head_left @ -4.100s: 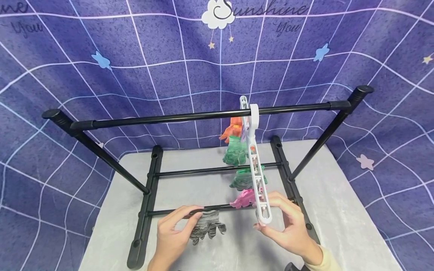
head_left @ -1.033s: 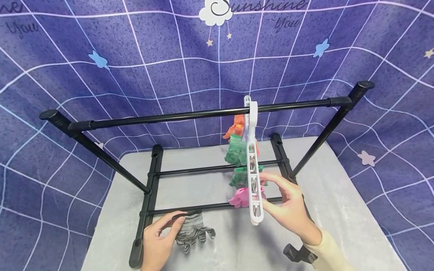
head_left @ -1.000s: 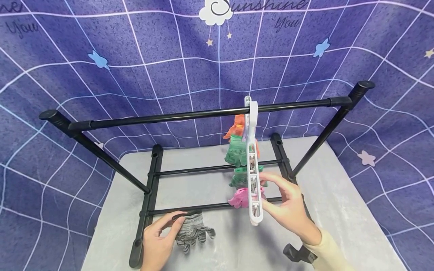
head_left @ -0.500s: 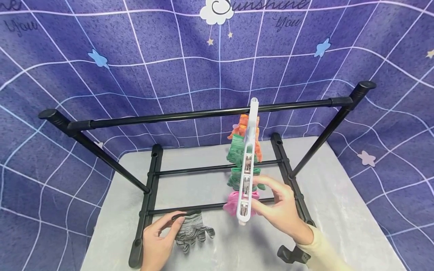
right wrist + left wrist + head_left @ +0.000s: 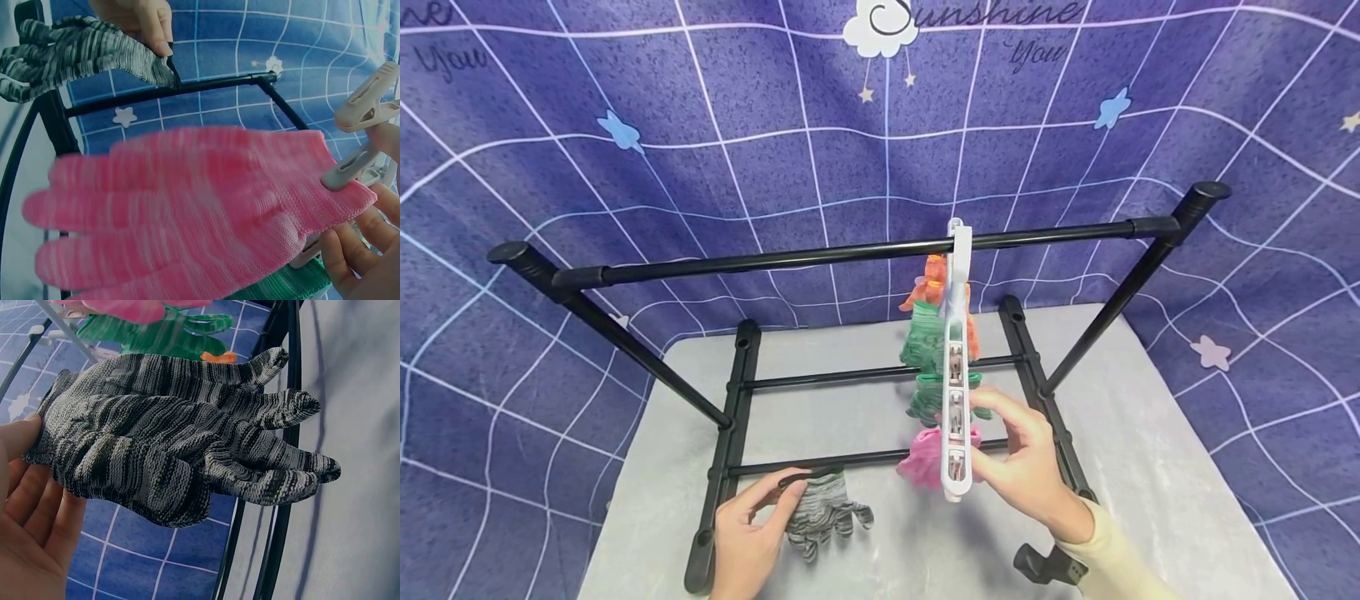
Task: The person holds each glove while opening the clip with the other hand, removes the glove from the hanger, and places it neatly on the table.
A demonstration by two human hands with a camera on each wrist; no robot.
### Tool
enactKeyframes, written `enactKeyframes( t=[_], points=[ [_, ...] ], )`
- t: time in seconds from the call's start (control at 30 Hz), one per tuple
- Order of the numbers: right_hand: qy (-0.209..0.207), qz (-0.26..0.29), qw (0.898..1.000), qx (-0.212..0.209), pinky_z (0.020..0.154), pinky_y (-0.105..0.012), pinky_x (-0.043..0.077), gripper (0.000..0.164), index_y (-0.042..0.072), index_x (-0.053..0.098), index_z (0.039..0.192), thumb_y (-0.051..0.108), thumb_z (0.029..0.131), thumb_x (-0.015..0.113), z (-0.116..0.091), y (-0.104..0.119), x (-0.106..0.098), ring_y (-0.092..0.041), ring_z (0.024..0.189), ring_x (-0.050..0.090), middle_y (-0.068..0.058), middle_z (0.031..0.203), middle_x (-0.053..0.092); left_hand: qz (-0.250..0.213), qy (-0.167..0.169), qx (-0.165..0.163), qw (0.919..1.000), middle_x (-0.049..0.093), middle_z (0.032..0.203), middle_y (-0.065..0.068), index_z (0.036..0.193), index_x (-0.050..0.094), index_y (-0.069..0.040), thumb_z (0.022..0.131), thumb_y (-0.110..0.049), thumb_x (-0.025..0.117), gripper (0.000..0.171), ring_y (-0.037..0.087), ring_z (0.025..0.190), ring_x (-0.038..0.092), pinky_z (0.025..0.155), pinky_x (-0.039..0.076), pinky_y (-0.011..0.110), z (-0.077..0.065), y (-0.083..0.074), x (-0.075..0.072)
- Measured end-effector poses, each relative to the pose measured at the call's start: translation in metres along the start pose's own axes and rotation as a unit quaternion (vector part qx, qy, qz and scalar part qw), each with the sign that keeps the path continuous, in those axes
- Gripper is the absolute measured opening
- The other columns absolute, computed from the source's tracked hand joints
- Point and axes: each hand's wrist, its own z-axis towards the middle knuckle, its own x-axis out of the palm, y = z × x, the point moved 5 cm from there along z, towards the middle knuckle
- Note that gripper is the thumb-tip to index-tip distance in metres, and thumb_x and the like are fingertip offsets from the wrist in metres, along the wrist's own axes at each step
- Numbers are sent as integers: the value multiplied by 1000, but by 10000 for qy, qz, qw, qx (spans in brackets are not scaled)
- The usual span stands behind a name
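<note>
At the black edge of its cuff, the grey glove [image 5: 156, 431] is pinched by the left hand [image 5: 754, 527], thumb on one face and fingers closed behind. The glove is ribbed knit, streaked black, white and grey, its fingers drooping; it is above the worktop [image 5: 1172, 467], left of the hanger [image 5: 956, 400] and well apart from it. The right hand [image 5: 1022, 467] is at the hanger's near end, fingers bent, thumb and forefinger apart; I cannot tell what they grip, as the hanger hides the tips from above. Just beside them a pale clip [image 5: 345, 174] bites the cuff of the pink glove [image 5: 187, 206], which is streaked with lighter pink and hangs fingers down. Another clip [image 5: 351, 114] is next to it. Farther back hang two green gloves [image 5: 919, 335] and an orange glove [image 5: 928, 293], partly covered by the hanger. The hanger hooks over the black rack's bar [image 5: 820, 257], before a blue curtain [image 5: 700, 100].
</note>
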Motion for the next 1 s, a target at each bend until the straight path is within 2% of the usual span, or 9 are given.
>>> enactKeyframes(
  t=[0.2, 0.47, 0.57, 0.67, 0.8, 1.0],
  points=[
    [33, -6, 9999, -120, 99, -27, 57, 35, -10, 72, 117, -7, 85, 84, 1, 1, 0, -17, 105, 75, -11, 106, 80, 128, 74, -231, 9996, 81, 100, -12, 107, 84, -21, 95, -10, 83, 16, 9, 85, 75, 80, 60, 23, 1, 3, -2],
    [57, -110, 9999, -11, 96, -23, 56, 46, -9, 72, 119, -19, 75, 80, 0, 1, -2, -14, 104, 74, -11, 107, 80, 328, 118, -628, 9974, 81, 100, -9, 108, 83, -22, 97, -15, 82, 13, 8, 85, 75, 83, 61, 25, -1, 8, -7],
    [34, -141, 9999, 26, 97, -24, 57, 48, -9, 72, 119, -21, 73, 79, 0, 2, -3, -15, 105, 74, -10, 107, 80, 330, 217, -774, 9962, 82, 102, -7, 110, 83, -19, 98, -17, 81, 12, 8, 89, 76, 86, 61, 25, -2, 10, -9],
    [28, -138, 9999, 51, 99, -25, 57, 48, -10, 72, 118, -22, 72, 78, 0, 3, -4, -15, 107, 75, -10, 107, 81, 280, 317, -1035, 9937, 82, 104, -3, 113, 83, -14, 98, -20, 81, 16, 7, 92, 75, 86, 61, 23, -3, 13, -11],
    [19, -233, 9997, 100, 98, -24, 57, 47, -9, 72, 118, -21, 73, 78, 0, 3, -5, -13, 106, 74, -8, 108, 81, 92, 428, -1382, 9894, 81, 102, 3, 115, 82, -8, 98, -23, 82, 23, 8, 88, 76, 80, 62, 21, -5, 18, -14],
    [-2, -182, 9998, 41, 100, -26, 57, 38, -10, 72, 117, -13, 80, 81, 0, 3, -6, -15, 108, 75, -9, 108, 81, -188, 641, -1507, 9863, 81, 104, 6, 115, 82, -9, 98, -23, 81, 22, 10, 89, 78, 77, 64, 23, -8, 23, -20]
  ],
)
